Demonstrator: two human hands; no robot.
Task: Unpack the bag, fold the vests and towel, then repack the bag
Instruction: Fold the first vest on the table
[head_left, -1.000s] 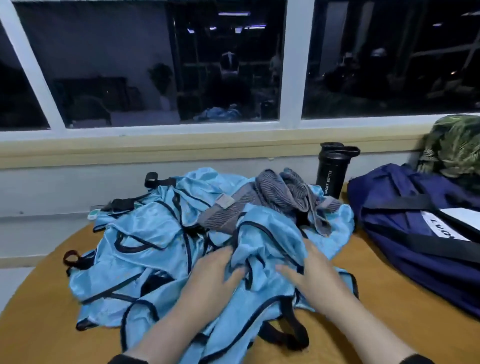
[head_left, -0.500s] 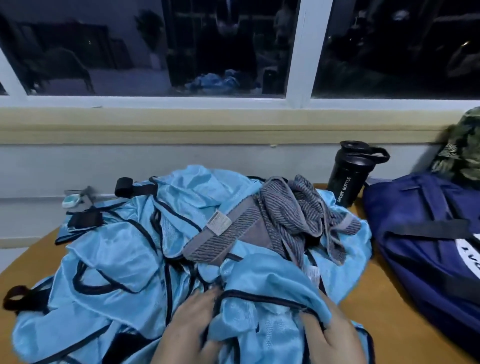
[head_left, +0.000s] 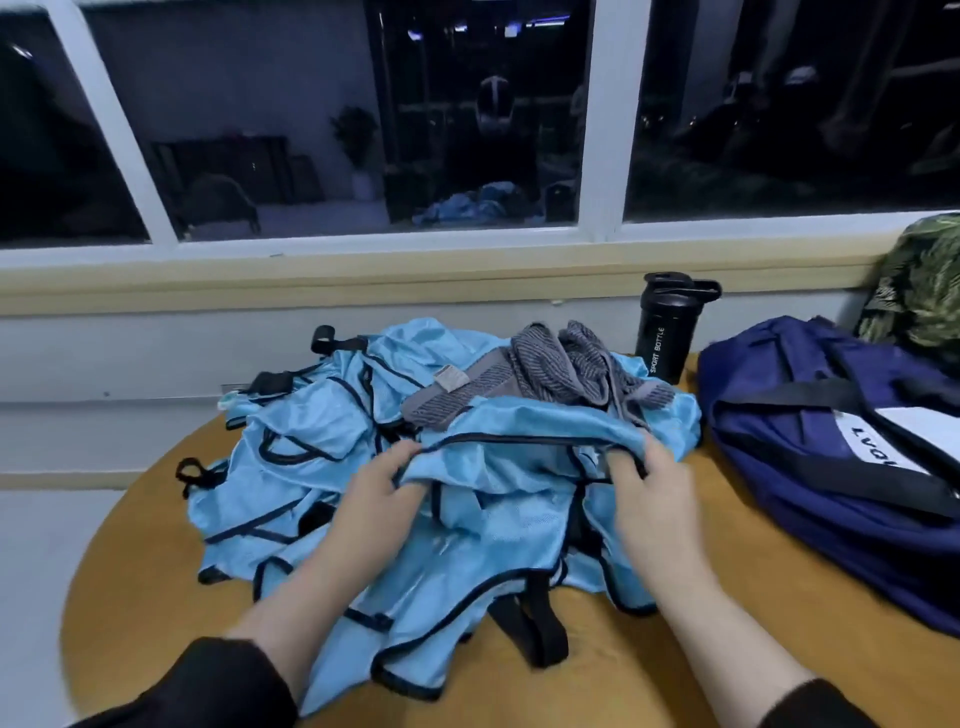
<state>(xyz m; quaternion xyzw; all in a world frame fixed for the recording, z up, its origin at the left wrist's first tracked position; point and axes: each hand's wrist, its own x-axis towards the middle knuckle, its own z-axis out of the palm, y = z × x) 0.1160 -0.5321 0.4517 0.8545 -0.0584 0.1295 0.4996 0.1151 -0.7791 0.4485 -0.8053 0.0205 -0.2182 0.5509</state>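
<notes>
Head view, as I see it from the remote station. A heap of light-blue mesh vests (head_left: 311, 457) with dark piping and black elastic straps lies crumpled across the middle of the round wooden bench (head_left: 649, 649). The fabric is thin, glossy and creased. One top vest (head_left: 519, 441) is lifted at its dark-edged hem and stretched between my two hands. My left hand (head_left: 374, 499) pinches the hem at its left end; its grip is narrow, with fingers curled over the cloth edge. My right hand (head_left: 654, 493) holds the same hem at its right end, fingers hooked over the piping. Both hands are slightly blurred.

A grey striped towel (head_left: 550, 364) with a small white label lies bunched on the far side of the heap, touching the vests beneath it. The navy bag (head_left: 810, 467) with black straps and a white printed patch lies on the bench's right side, just beside the heap. A black sport bottle (head_left: 667, 332) stands upright behind, between towel and bag. A camouflage-patterned item (head_left: 919, 280) sits beyond the bag, by the window sill (head_left: 311, 280).
</notes>
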